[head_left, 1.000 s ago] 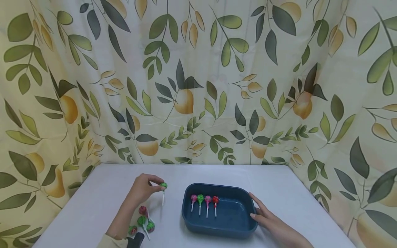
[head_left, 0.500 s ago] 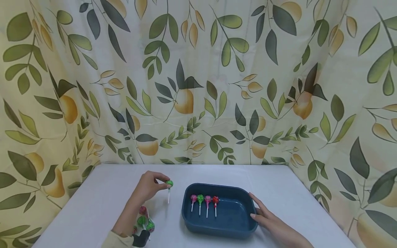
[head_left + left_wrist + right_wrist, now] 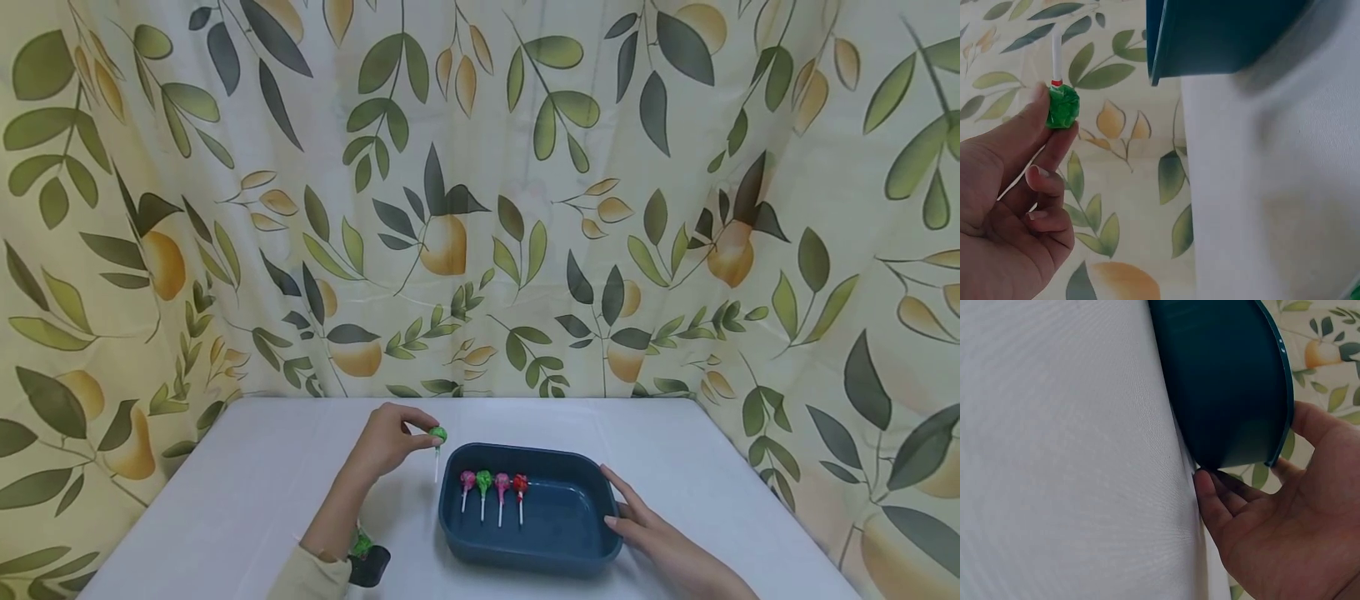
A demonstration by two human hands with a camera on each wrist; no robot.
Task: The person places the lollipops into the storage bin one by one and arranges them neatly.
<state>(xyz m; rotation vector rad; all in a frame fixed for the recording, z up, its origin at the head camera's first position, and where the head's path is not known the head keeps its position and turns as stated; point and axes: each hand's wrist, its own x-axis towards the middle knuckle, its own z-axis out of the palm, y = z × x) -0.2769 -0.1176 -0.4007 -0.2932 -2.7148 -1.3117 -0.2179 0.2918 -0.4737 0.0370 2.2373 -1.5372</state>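
Note:
My left hand (image 3: 393, 437) pinches a green-wrapped lollipop (image 3: 438, 434) by its candy head, between thumb and forefinger. Its white stick (image 3: 437, 465) hangs down just outside the left end of a dark blue rectangular box (image 3: 531, 560). In the left wrist view, the lollipop (image 3: 1063, 107) has a red band where stick meets wrapper, and the other fingers curl loosely. Inside the box stand lollipops in a row: a pink one (image 3: 468, 479), a green one (image 3: 483, 481), another pink (image 3: 502, 481) and a red (image 3: 521, 482). My right hand (image 3: 652, 529) holds the box's right end, thumb at the rim.
More wrapped lollipops lie on the white table (image 3: 247, 500) near my left forearm; only a green one (image 3: 362, 545) shows, partly hidden by the black wrist device (image 3: 370, 568). Behind the table hangs a leaf-patterned curtain (image 3: 480, 250).
My left hand has carried the green lollipop rightward and slightly up to beside the box's left end. Its forearm now covers most of the loose lollipops. The right hand and box stay put.

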